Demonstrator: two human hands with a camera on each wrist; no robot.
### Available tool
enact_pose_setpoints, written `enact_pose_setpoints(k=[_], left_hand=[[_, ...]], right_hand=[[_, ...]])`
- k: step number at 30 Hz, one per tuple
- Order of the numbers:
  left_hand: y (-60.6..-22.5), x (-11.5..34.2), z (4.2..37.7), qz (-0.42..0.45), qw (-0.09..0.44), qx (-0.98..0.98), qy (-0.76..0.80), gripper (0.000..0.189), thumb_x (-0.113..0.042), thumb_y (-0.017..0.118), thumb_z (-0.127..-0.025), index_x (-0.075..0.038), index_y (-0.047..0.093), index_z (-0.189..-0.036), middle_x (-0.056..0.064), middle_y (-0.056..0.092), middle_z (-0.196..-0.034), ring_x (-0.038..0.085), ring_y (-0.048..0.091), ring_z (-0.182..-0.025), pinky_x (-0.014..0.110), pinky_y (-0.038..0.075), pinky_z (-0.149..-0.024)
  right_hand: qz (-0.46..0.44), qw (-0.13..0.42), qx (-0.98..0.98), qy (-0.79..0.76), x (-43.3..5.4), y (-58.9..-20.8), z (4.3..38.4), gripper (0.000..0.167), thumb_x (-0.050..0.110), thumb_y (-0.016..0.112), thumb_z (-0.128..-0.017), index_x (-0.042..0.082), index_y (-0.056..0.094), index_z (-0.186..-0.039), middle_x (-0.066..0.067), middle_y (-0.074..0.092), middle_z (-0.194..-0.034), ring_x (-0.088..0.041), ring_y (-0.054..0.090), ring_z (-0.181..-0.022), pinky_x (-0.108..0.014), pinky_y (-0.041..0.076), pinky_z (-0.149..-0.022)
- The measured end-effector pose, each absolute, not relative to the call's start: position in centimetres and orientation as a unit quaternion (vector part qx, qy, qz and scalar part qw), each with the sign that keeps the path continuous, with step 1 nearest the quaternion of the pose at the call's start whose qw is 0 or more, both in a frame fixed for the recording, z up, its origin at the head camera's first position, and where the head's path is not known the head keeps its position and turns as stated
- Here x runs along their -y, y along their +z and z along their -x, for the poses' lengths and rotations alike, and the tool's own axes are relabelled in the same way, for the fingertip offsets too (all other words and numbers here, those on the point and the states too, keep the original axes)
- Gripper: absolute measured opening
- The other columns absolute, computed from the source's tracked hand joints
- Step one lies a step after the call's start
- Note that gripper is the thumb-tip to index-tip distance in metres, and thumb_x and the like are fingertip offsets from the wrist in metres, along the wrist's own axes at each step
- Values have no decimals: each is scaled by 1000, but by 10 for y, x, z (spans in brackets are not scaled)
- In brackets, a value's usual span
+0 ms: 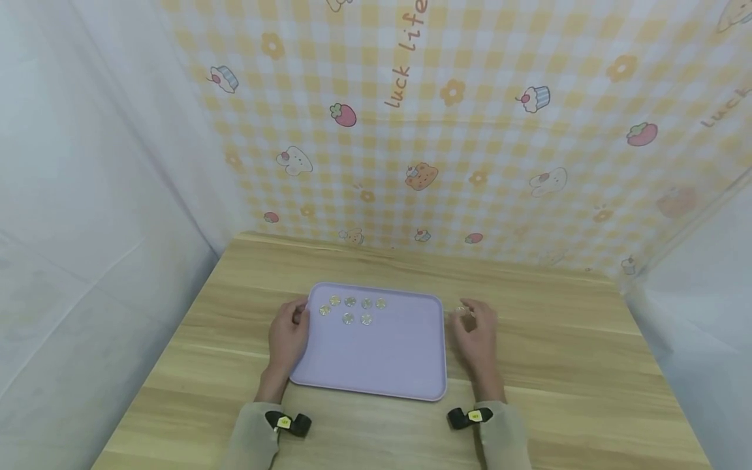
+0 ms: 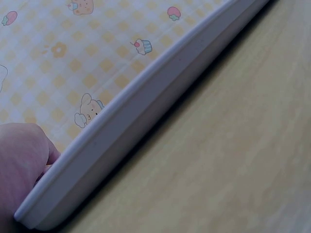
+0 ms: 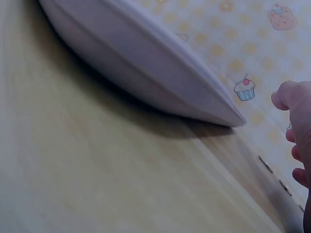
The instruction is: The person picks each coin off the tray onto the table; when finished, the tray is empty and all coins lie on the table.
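A lilac rectangular tray [image 1: 382,362] lies on the table. Several small round, shiny, see-through discs [image 1: 350,301] sit on it toward the far left, in two uneven rows. My left hand [image 1: 288,338] holds the tray's left edge near the far corner, thumb at the rim. To the right of the tray is my right hand [image 1: 478,336], its thumb and forefinger curved but apart. Close by its fingertips on the tabletop is a clear disc [image 1: 461,311]. The right wrist view shows thin discs [image 3: 265,164] lying flat in a line below the fingers.
The wooden table [image 1: 558,365] reaches to a yellow-checked cloth [image 1: 499,170] printed with cartoon figures at the back. White curtains [image 1: 106,196] hang at both sides. A dark camera strap [image 1: 470,418] is on each wrist over the sleeves.
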State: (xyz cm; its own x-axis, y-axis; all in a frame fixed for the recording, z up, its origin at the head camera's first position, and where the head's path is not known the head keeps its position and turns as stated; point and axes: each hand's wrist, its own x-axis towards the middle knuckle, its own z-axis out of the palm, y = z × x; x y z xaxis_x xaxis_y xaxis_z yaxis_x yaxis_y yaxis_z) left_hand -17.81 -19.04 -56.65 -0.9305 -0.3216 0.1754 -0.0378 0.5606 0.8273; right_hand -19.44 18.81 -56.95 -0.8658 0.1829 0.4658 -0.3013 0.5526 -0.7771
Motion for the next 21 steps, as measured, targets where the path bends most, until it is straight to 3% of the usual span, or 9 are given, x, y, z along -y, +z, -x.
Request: enact_pose_setpoints(k=[7,21], left_hand=[[-567,190,178,-102,155,873,-451,27,-14,59,-98,-4,66,-121,9,65,-99,19,59,-81,25,48,-68],[-567,191,179,-94,159,870,-457,26,-14,59,-98,-3,67,-120,8,64,-98,18,57,-80,25,47,-68]], right_hand=[[-69,267,848,453,-173,-568,194,37,6,78,-79,-3,67,-113,-22,65,-115,-37,53,-111,-49,38,-100],[-154,314,844,407,-138,-567,195,32,9,81,-75,-2,70,-104,-20,66,-106,-38,56,-101,-46,41,-91]])
